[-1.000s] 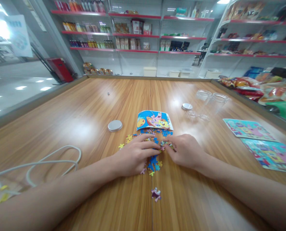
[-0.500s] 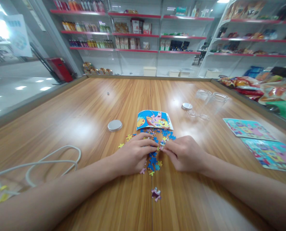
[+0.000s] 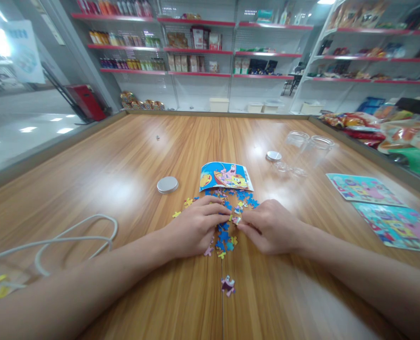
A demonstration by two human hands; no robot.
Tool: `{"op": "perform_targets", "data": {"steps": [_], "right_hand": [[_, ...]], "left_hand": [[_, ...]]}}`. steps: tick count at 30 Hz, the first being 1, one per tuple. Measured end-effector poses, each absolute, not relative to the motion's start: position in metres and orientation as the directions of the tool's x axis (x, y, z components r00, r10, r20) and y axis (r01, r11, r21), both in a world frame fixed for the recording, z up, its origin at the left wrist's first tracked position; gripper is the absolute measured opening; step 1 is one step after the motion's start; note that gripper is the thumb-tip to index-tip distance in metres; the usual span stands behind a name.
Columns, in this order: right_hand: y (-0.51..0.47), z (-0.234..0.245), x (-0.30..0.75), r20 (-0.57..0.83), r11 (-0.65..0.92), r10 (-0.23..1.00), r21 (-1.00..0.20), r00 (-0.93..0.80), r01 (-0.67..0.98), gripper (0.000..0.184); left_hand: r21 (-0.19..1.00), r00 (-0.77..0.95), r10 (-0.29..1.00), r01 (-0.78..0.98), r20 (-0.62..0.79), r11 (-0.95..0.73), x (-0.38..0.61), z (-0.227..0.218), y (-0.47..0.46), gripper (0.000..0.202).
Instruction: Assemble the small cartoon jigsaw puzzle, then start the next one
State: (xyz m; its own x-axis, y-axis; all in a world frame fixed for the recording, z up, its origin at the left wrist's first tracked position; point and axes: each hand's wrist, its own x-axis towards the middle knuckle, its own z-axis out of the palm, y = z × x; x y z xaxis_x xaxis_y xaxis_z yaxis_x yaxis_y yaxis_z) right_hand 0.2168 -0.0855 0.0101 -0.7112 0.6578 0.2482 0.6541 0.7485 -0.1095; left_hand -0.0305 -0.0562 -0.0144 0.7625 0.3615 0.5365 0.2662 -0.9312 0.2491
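Both my hands rest on a wooden table [image 3: 125, 160] over a scatter of small colourful jigsaw pieces [image 3: 227, 236]. My left hand [image 3: 196, 226] and my right hand [image 3: 270, 224] meet fingertip to fingertip, and both pinch small puzzle pieces [image 3: 235, 219] between them. Just beyond the pile lies a cartoon picture card [image 3: 226, 176]. A joined clump of pieces [image 3: 228, 284] lies alone nearer to me.
A round metal lid [image 3: 167, 184] lies left of the card, a second lid [image 3: 273, 156] and clear jars [image 3: 311, 146] at the back right. Two picture sheets [image 3: 387, 208] lie far right. A white cable [image 3: 71, 241] loops at the left. Shelves of goods stand behind.
My right hand has drawn slightly toward me and its fingertips have closed against my left fingertips over the pieces. More pieces show beyond the hands.
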Motion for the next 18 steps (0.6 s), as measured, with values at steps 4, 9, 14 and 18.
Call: {"op": "perform_targets", "data": {"steps": [4,9,14,18], "right_hand": [[-0.0847,0.0088,0.2155,0.262,0.73,0.676,-0.104,-0.689,0.676,0.027],[-0.0843,0.0101,0.2161,0.246,0.703,0.704,-0.111,-0.666,0.703,0.025],[-0.0844,0.0116,0.2163,0.225,0.665,0.741,-0.116,-0.633,0.738,0.026],[-0.0851,0.01,0.2151,0.251,0.667,0.735,-0.105,-0.63,0.737,0.023]], "left_hand": [[0.257,0.767,0.363,0.263,0.53,-0.93,-0.031,-0.0143,-0.0562,0.033],[0.259,0.764,0.364,0.263,0.532,-0.929,-0.0305,-0.0121,-0.0568,0.031],[0.256,0.772,0.369,0.271,0.518,-0.928,-0.0302,-0.0104,-0.0572,0.032],[0.26,0.767,0.366,0.265,0.526,-0.929,-0.0309,-0.0124,-0.0565,0.034]]}}
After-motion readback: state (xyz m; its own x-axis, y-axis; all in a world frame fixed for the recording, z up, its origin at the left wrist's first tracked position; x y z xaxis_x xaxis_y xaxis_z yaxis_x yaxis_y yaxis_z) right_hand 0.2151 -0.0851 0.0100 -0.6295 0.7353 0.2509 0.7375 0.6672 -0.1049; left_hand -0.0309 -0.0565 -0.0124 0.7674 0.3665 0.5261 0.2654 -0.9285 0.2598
